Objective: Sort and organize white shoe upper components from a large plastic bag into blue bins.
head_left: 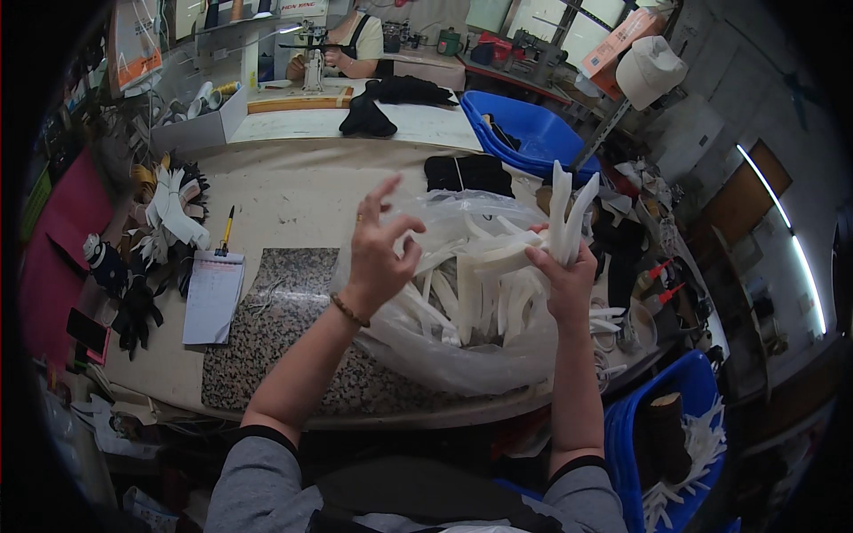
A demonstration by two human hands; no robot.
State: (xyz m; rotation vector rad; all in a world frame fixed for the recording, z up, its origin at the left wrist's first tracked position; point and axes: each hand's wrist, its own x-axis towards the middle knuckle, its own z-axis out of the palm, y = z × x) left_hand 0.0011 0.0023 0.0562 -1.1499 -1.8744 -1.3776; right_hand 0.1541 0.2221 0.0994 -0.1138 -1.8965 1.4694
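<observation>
- I have the right hand (569, 279) closed around some white strips (559, 211), two ends standing above its fingers; the left hand (377, 258) is half-open, fingers parted, nothing visible in its grasp.
- More strips lie in the plastic bag (453, 371), below and left of the right fingers.
- I judge them light, soft but springy, hardly fragile; I'd pinch them mid-length, where they bunch flat.
- I count one bag, one notepad (213, 300) and one pen (228, 231) left of the left fingers, one black bundle (471, 174) beyond both hands; bagged strips overlap too much to count.
</observation>
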